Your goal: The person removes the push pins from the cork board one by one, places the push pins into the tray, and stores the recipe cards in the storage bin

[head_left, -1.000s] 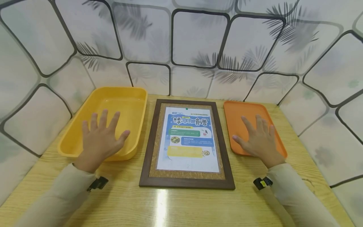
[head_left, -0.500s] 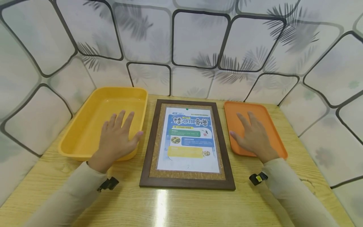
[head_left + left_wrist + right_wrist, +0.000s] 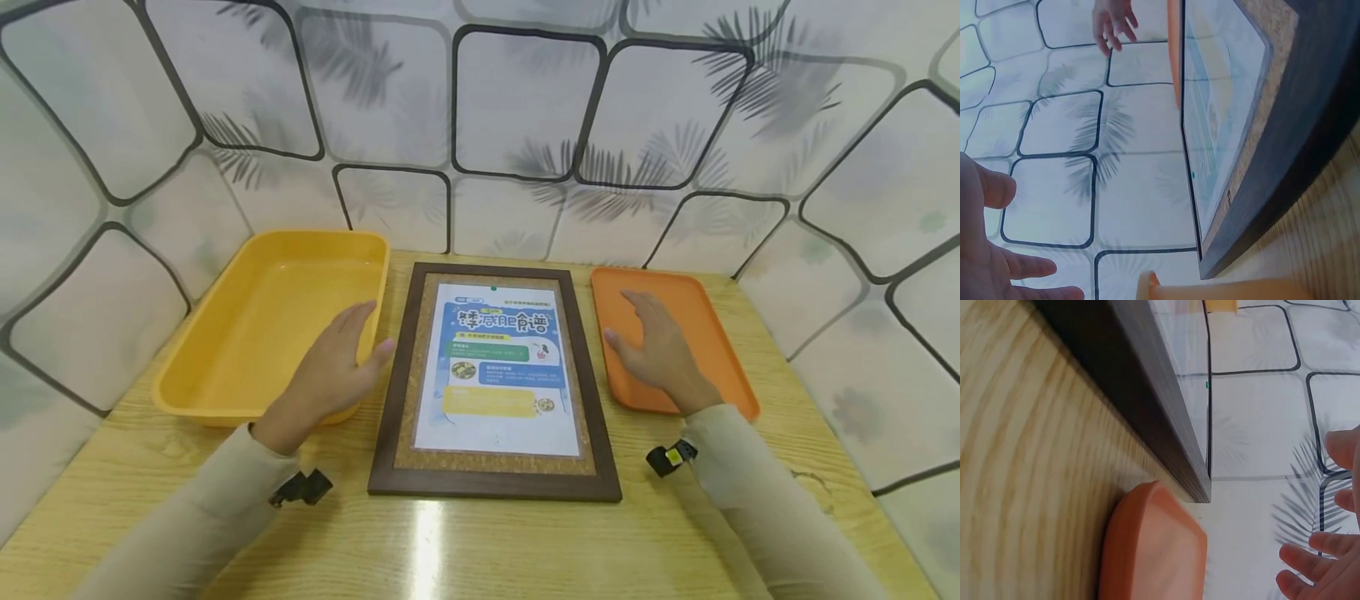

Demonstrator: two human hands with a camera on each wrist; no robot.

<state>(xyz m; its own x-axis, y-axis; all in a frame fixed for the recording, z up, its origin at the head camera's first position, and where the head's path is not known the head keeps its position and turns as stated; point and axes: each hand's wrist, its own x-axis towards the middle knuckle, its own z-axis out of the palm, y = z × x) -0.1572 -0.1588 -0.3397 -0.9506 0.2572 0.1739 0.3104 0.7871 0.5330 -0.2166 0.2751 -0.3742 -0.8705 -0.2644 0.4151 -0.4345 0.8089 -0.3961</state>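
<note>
**Patterned wall [image 3: 525, 100], wooden table [image 3: 532, 550]: both grips wide and empty**

Yellow tub [image 3: 307, 283] at eleven o'clock. My left hand [image 3: 326, 371] looks to hover by its near right corner: fingers straight, thumb spread, nothing held. Framed board [image 3: 495, 485] on the table at twelve, printed sheet [image 3: 495, 437] on it, hands apart from it at nine and three of its face. My right hand [image 3: 663, 354] at one, seemingly above the orange tray [image 3: 705, 333], fingers extended, same wide gap, no load.

Step, my read: approach, pre-contact. Next move probably calls for lowering both hands and closing inward on the board's side edges, evenly.

Hard to see: tub corner behind my left hand; sheet's small print unreadable; part of the tray behind my right hand. Height of either hand unclear from the head view. Each wrist view crops its own hand.
</note>
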